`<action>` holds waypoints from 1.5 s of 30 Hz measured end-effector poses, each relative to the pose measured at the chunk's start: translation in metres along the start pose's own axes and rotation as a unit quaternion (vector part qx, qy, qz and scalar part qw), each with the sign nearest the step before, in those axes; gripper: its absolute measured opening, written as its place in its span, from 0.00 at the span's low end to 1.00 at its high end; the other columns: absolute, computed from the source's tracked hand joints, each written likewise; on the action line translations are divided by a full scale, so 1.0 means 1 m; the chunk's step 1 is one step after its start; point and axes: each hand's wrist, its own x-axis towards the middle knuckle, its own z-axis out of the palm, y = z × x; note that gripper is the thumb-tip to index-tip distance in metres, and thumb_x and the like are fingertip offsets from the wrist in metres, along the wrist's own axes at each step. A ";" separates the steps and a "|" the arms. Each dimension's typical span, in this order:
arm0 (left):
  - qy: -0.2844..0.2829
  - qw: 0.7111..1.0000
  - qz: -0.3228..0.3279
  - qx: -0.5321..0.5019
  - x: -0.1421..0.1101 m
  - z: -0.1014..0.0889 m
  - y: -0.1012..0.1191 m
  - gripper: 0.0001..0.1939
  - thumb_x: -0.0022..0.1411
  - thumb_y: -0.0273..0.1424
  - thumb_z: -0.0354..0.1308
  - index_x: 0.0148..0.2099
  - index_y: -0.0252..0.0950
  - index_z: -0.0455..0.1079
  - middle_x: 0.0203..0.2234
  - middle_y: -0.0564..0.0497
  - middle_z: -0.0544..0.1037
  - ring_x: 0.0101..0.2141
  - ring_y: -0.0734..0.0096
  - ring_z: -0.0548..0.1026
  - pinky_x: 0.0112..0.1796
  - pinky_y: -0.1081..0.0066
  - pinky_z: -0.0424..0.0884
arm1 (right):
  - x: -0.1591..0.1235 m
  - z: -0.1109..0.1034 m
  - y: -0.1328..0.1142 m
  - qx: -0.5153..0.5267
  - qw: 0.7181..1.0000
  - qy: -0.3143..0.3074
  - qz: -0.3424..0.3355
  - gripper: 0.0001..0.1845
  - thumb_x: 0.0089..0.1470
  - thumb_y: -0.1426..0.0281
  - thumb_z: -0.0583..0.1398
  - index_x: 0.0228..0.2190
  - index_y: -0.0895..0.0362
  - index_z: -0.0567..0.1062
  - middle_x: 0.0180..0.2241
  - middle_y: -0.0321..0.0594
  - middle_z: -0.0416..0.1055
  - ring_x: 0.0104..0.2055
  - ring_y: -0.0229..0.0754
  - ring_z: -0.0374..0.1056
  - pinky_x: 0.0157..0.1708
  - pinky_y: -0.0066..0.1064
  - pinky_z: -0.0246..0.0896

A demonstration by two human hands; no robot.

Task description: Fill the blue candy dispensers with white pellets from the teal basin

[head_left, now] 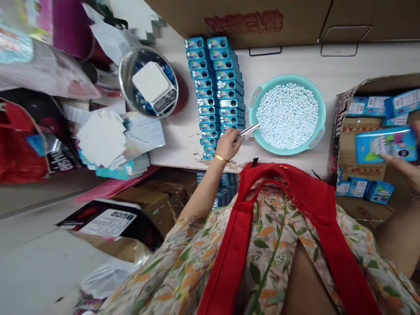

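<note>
A blue rectangular printed box (384, 144) is in our right hand (406, 171), gripped over the open brown cardboard carton (362, 173); steadiness seems best. Our left hand (229, 143) clasps a slim silvery metal tool (250, 130), tip at the round turquoise plastic basin (322, 107).

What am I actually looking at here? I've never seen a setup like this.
There's no machine: these are a person's own bare hands, seen from a camera worn on the head, looking forward and down. It is the only view. The left hand grips a shiny metal tool, its tip at the teal basin of small pale pellets. On the white table, blue boxes stand in two rows left of the basin. The right hand, partly cut off by the picture's edge, holds a blue pack over an open carton.
</note>
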 end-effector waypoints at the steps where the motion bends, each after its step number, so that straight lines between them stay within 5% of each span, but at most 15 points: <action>1: -0.020 0.999 0.043 -0.007 0.016 0.004 0.011 0.22 0.78 0.40 0.51 0.65 0.36 0.72 0.52 0.38 0.80 0.53 0.53 0.79 0.57 0.58 0.76 | -0.008 0.012 -0.022 0.029 0.993 -0.113 -0.005 0.55 0.35 0.54 0.85 0.65 0.37 0.78 0.69 0.46 0.74 0.72 0.60 0.71 0.68 0.56 0.71; 4: -0.052 0.992 0.111 0.025 0.076 0.025 0.044 0.21 0.79 0.35 0.52 0.67 0.34 0.72 0.54 0.36 0.80 0.56 0.52 0.77 0.59 0.56 0.74 | -0.023 0.059 -0.070 0.168 0.920 -0.353 -0.006 0.43 0.50 0.64 0.79 0.65 0.38 0.77 0.64 0.46 0.79 0.63 0.55 0.79 0.54 0.47 0.84; 6: -0.049 0.991 0.100 0.078 0.115 0.042 0.064 0.21 0.79 0.29 0.47 0.68 0.34 0.71 0.56 0.35 0.79 0.58 0.50 0.75 0.59 0.54 0.74 | -0.031 0.090 -0.086 0.232 0.898 -0.374 -0.002 0.30 0.52 0.67 0.78 0.56 0.44 0.83 0.62 0.44 0.81 0.63 0.53 0.79 0.57 0.44 0.84; 9: -0.071 0.985 0.081 0.134 0.148 0.069 0.091 0.25 0.78 0.23 0.43 0.69 0.35 0.70 0.60 0.36 0.78 0.60 0.50 0.74 0.57 0.53 0.74 | -0.047 0.120 -0.093 0.314 0.895 -0.308 0.078 0.29 0.49 0.63 0.80 0.52 0.44 0.82 0.56 0.38 0.83 0.53 0.46 0.82 0.51 0.37 0.84; 13: -0.145 0.974 0.132 0.116 0.139 0.096 0.120 0.27 0.77 0.21 0.41 0.70 0.33 0.70 0.62 0.35 0.77 0.62 0.51 0.74 0.58 0.53 0.73 | -0.071 0.135 -0.079 0.373 0.872 -0.262 0.179 0.36 0.49 0.50 0.78 0.56 0.42 0.76 0.44 0.35 0.82 0.41 0.43 0.82 0.43 0.36 0.84; 16: -0.202 0.966 0.146 0.071 0.121 0.108 0.132 0.28 0.74 0.19 0.44 0.71 0.32 0.69 0.63 0.33 0.76 0.63 0.49 0.74 0.59 0.53 0.73 | -0.072 0.147 -0.052 0.330 0.916 -0.170 0.155 0.33 0.51 0.47 0.76 0.53 0.43 0.74 0.44 0.36 0.81 0.44 0.45 0.81 0.49 0.41 0.83; 20: -0.233 0.962 0.138 -0.044 0.112 0.111 0.127 0.29 0.70 0.20 0.51 0.70 0.31 0.69 0.67 0.35 0.75 0.66 0.53 0.74 0.67 0.57 0.69 | -0.053 0.169 0.000 0.180 0.983 0.004 0.039 0.34 0.52 0.47 0.74 0.54 0.47 0.72 0.48 0.40 0.79 0.49 0.48 0.80 0.53 0.45 0.82; 23: -0.214 0.956 0.150 -0.135 0.111 0.097 0.110 0.24 0.72 0.27 0.54 0.68 0.33 0.70 0.64 0.36 0.77 0.61 0.56 0.77 0.65 0.59 0.72 | -0.040 0.178 0.032 0.071 0.996 0.054 -0.019 0.32 0.57 0.49 0.70 0.55 0.52 0.73 0.50 0.45 0.78 0.51 0.51 0.79 0.58 0.52 0.78; 27: -0.182 0.945 0.213 -0.171 0.105 0.044 0.094 0.22 0.75 0.36 0.54 0.66 0.34 0.70 0.60 0.37 0.79 0.56 0.56 0.78 0.60 0.59 0.74 | -0.031 0.182 0.048 -0.047 0.995 0.056 -0.070 0.28 0.62 0.53 0.65 0.57 0.53 0.74 0.53 0.49 0.79 0.55 0.55 0.77 0.60 0.57 0.75; 34: -0.178 0.936 0.295 -0.073 0.096 -0.063 0.126 0.21 0.76 0.37 0.52 0.65 0.38 0.72 0.52 0.43 0.80 0.54 0.55 0.79 0.57 0.57 0.75 | -0.014 0.206 0.032 -0.152 0.972 -0.011 -0.177 0.24 0.67 0.58 0.58 0.60 0.52 0.74 0.55 0.51 0.80 0.58 0.58 0.76 0.61 0.57 0.74; 40: -0.166 0.945 0.279 0.050 0.092 -0.082 0.164 0.20 0.74 0.35 0.56 0.64 0.39 0.72 0.49 0.45 0.80 0.53 0.50 0.80 0.55 0.53 0.76 | -0.011 0.224 0.023 -0.168 0.965 -0.063 -0.193 0.23 0.67 0.63 0.56 0.60 0.51 0.75 0.57 0.51 0.80 0.60 0.58 0.75 0.63 0.56 0.72; 45: -0.123 0.947 0.289 0.070 0.070 -0.084 0.196 0.14 0.78 0.30 0.49 0.51 0.38 0.77 0.40 0.41 0.78 0.49 0.47 0.80 0.51 0.48 0.76 | -0.014 0.238 0.031 -0.142 0.967 -0.075 -0.196 0.24 0.67 0.62 0.56 0.61 0.53 0.74 0.57 0.53 0.80 0.61 0.57 0.75 0.63 0.56 0.72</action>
